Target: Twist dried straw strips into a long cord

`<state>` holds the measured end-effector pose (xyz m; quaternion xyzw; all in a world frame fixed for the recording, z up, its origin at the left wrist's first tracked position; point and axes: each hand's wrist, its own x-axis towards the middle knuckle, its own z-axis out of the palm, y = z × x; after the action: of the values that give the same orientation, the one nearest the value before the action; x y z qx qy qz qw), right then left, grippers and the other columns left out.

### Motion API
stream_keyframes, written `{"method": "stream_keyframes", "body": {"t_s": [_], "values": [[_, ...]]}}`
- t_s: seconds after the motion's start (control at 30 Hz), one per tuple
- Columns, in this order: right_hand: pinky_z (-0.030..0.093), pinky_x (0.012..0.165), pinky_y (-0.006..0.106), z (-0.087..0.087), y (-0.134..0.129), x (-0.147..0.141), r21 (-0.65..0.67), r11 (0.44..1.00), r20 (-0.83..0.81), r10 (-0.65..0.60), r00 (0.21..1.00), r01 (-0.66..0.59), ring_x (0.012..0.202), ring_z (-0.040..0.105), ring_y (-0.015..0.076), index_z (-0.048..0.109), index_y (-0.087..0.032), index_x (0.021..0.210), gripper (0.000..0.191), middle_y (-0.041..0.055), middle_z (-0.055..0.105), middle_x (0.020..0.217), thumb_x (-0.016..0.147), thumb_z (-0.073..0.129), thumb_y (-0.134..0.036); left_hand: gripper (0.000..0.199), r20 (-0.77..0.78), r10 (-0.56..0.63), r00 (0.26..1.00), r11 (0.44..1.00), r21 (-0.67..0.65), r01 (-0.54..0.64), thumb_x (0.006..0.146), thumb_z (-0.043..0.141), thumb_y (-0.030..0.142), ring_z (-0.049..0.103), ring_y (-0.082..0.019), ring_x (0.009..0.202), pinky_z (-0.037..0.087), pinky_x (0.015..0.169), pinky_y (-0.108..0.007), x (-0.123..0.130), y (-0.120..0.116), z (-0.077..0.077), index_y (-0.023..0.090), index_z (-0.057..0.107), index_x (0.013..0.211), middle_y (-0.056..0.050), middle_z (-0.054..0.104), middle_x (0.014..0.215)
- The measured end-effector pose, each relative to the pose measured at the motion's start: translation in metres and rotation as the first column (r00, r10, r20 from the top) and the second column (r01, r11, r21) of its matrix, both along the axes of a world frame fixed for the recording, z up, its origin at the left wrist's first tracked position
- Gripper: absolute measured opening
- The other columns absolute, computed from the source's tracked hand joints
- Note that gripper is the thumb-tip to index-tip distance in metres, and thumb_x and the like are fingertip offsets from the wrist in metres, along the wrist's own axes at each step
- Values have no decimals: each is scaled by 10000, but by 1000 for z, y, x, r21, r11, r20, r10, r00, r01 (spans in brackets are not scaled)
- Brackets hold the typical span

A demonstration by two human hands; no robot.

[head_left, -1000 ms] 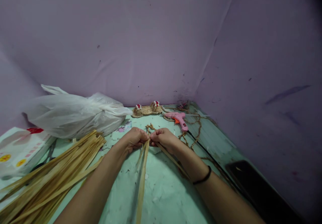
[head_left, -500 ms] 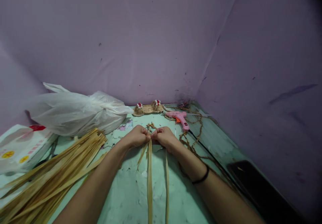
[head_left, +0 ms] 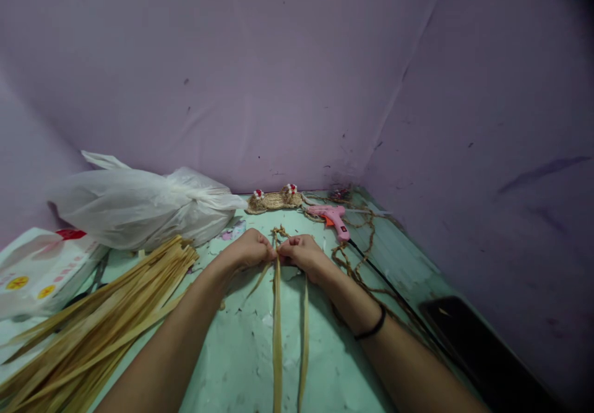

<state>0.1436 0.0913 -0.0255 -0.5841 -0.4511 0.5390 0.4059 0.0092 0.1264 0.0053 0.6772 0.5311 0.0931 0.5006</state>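
My left hand (head_left: 254, 247) and my right hand (head_left: 301, 252) meet at the middle of the table, both with fingers pinched. Between them they grip dried straw strips (head_left: 277, 326), whose long ends hang toward me. Another strip (head_left: 304, 339) trails down from under my right hand, and a short end sticks out below my left. Just beyond the fingertips lies a small twisted, braided piece (head_left: 279, 232) joined to the strips. A dark band circles my right wrist. The exact grip of the fingertips is partly hidden.
A bundle of dried leaf strips (head_left: 125, 314) spreads at left, near a tied plastic bag (head_left: 148, 206) and a printed white bag (head_left: 41, 277). Woven slippers with beads (head_left: 275, 201) sit against the wall. At right are a pink glue gun (head_left: 335, 216), twisted cord (head_left: 352, 268) and a black phone-like slab (head_left: 473, 339).
My hands stay nearly in place, still pinching the strips. The short end under my left hand has swung left, and the lower end of the right strip has shifted slightly left.
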Motion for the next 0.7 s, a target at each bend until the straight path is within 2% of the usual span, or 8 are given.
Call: {"method": "stream_keyframes", "body": {"t_s": [0.2,0.33,0.47,0.6,0.67,0.7], "values": [[276,392,168,6,-1,-1,-31,999,-84,-23,996,20,371,353,43,552,-106,462,98,-25,487,407,548,505,-107,161,-14,37,999,999,9,-37,522,514,178,206,-45,329,127,366,-204,2,1,-3,150,422,393,56,275,311],[235,368,168,10,-2,-2,-43,999,-87,-36,996,33,355,331,37,569,-96,474,101,-17,503,412,550,502,-101,140,-43,22,999,999,39,-20,545,530,196,247,-57,339,143,375,-208,4,-3,2,136,487,426,42,325,327],[236,370,173,15,-5,-4,-47,997,-75,-65,995,62,355,331,41,566,-103,460,126,-27,491,397,543,477,-74,154,-178,17,984,996,89,-1,552,524,198,312,-81,354,199,395,-214,10,-9,11,128,529,416,13,382,330],[224,367,173,16,-5,-4,-84,991,-70,-108,992,102,342,317,44,556,-117,465,111,-56,429,346,533,484,-68,61,-312,127,941,967,249,-48,510,564,176,441,-143,434,247,444,-221,19,-18,14,145,556,458,0,403,346],[209,361,176,15,-5,-4,-87,990,-67,-118,991,112,331,294,43,543,-121,453,98,-64,395,322,528,499,-76,26,-291,185,939,951,294,-96,507,581,167,517,-185,537,282,488,-223,24,-24,12,155,579,529,-16,451,398],[209,360,177,14,-5,-4,-90,989,-78,-124,989,117,331,292,43,538,-121,447,94,-64,393,320,522,504,-76,61,-256,192,948,954,275,-119,516,584,163,543,-203,600,299,513,-225,27,-28,11,157,591,576,-30,485,441]]}}
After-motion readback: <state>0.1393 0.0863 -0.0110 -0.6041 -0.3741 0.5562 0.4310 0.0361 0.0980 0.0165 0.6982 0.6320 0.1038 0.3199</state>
